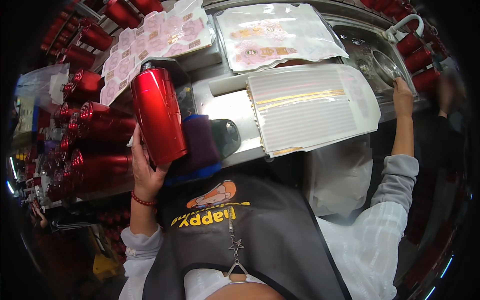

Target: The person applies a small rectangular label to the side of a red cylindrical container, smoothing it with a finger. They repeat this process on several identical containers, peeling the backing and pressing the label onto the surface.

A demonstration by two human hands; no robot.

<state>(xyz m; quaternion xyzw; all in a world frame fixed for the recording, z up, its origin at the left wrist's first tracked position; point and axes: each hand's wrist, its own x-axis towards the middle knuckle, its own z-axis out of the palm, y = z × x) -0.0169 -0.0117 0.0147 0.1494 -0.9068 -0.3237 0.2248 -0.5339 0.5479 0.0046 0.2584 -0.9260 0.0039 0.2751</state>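
My left hand (146, 167) is wrapped round the lower end of a glossy red bottle (159, 115), which it holds tilted above the left of the bench. A dark neck shows at the bottle's far end. At the far right, my right hand (403, 97) reaches to a metal sink (350, 37). Its fingers pinch the near rim of a shallow round bowl (384, 67) in that sink. Next to the held bottle lie a folded dark purple cloth (201, 137) with blue beneath it and a dark rounded object (226, 137).
Stacked printed sheets lie on the bench: pink-patterned ones (155, 37), a plastic-covered pile (280, 35) and a striped pile (310, 107). Several red bottles (102, 120) crowd the left; others (417, 57) stand beyond the white tap (407, 22). Another person's blurred hand (450, 92) is at far right.
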